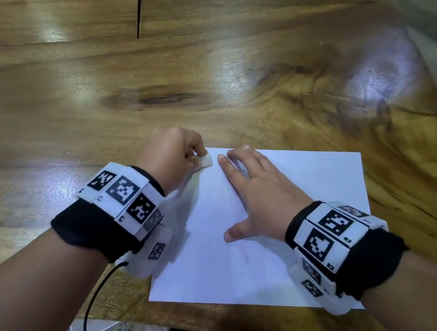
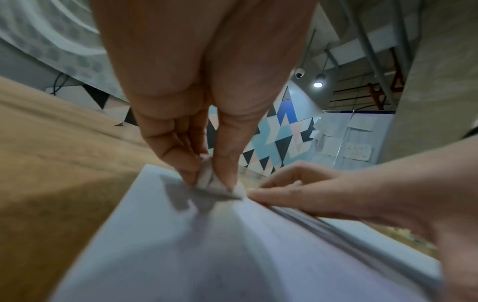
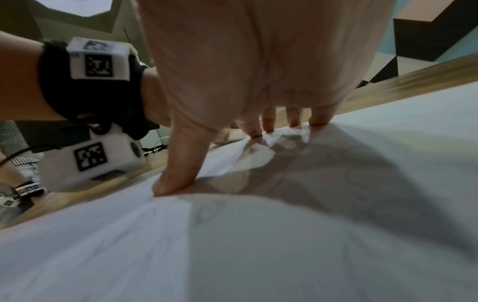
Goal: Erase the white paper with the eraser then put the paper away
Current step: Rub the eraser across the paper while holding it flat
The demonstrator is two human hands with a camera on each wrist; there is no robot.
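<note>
Paper: flat white rectangular sheet of paper (image 1: 290, 211) lying on the glossy wooden table (image 1: 140, 77), near its front edge.
Eraser: small white eraser (image 1: 205, 161) touching the sheet's far-left corner.
Left hand (image 1: 173, 158): fingers curled, pinching the eraser.
Right hand (image 1: 258, 187): fingers straight and spread, pressing the sheet flat.
Containers: none visible.

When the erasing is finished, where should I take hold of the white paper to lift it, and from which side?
Probably at the near edge of the white paper, from the person's side. The sheet lies flat on the wooden table, but that edge juts a little past the table's front rim, so a thumb can slip under it. First the right hand must stop pressing the sheet, and the left hand must take away the eraser.
</note>
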